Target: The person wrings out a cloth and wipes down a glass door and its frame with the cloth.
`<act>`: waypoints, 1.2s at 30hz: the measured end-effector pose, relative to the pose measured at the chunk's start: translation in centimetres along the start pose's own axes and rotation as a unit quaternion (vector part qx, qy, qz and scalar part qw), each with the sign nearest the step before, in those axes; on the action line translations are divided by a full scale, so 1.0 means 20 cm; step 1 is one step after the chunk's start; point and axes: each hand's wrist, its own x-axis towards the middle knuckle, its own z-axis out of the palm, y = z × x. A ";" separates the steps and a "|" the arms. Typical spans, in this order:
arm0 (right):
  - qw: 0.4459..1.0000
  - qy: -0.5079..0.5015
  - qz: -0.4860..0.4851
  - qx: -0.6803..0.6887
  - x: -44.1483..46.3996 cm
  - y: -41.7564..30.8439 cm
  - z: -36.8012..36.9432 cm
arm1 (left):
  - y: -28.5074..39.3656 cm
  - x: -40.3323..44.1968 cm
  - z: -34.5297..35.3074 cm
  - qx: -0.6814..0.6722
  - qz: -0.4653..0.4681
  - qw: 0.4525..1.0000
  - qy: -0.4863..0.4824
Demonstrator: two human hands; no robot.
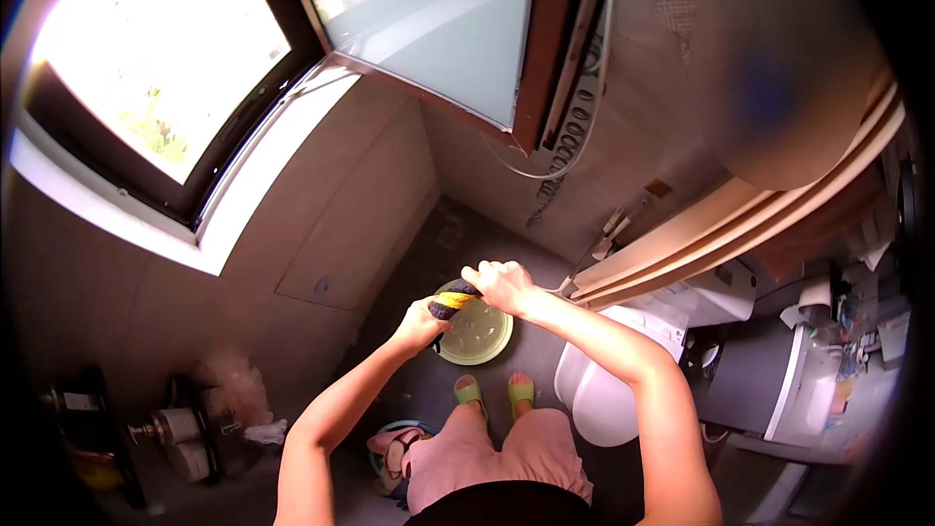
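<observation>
A twisted black-and-yellow cloth point(451, 304) stretches between my hands, above a pale green basin point(504, 343). My left hand point(419, 324) is closed round its lower-left end, and a short dark end hangs below the fist. At the upper-right end, my right hand point(500, 284) grips the cloth with the knuckles up. The basin stands on the dark floor and seems to hold water with some white foam or glare. Exactly what kind of cloth it is cannot be made out.
Right of my feet in green slippers point(469, 391) stands a white toilet point(609, 399). A tub of clothes point(394, 453) sits at lower left. An open window sash point(429, 29) juts in overhead. A counter point(750, 375) with bottles and a curtain-like beige panel point(682, 253) are on the right.
</observation>
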 end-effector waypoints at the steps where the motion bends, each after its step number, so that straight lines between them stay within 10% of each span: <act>1: 0.999 -0.030 0.010 0.022 -0.02 -0.01 -0.01 | 0.02 -0.02 0.00 0.089 0.021 0.996 0.022; 5: 0.986 -0.089 0.133 0.044 -0.17 -0.08 0.04 | 0.10 -0.03 0.01 0.434 0.101 0.894 0.046; 12: 0.906 -0.047 0.388 0.163 -0.65 -0.42 0.16 | 0.00 0.07 0.15 0.580 0.219 0.773 -0.137; 24: 0.750 0.013 0.661 0.023 -2.12 -1.43 -0.04 | -0.43 -0.61 1.39 0.408 0.334 0.642 -0.557; 26: 0.718 -0.009 0.695 -0.036 -2.37 -1.60 -0.19 | -0.28 -0.94 1.64 0.417 0.132 0.645 -0.627; 36: 0.652 0.013 0.732 -0.198 -3.30 -1.92 -0.43 | -0.44 -1.72 2.45 0.316 -0.027 0.691 -0.650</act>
